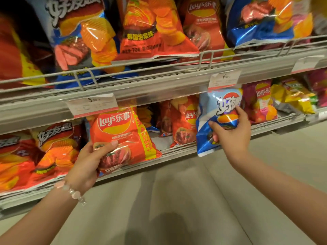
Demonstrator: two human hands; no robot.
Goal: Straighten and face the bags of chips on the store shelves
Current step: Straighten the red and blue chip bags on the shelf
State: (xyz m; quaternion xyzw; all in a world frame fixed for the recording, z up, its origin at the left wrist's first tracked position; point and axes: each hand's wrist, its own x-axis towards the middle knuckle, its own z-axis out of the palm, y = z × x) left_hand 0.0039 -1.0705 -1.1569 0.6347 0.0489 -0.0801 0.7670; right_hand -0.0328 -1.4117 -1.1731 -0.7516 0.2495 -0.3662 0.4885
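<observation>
Two wire-fronted shelves (159, 82) are crossing the frame, packed with chip bags. At lower centre-left, the left hand (88, 161) is gripping an orange Lay's bag (122, 137), thumb across its front. At centre-right, the right hand (231, 133) is holding a blue-and-white bag (212, 110), fingers curled around it, seemingly just off the lower shelf's edge.

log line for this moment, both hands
left hand: grips orange bag | right hand: grips blue bag | both at lower shelf
</observation>
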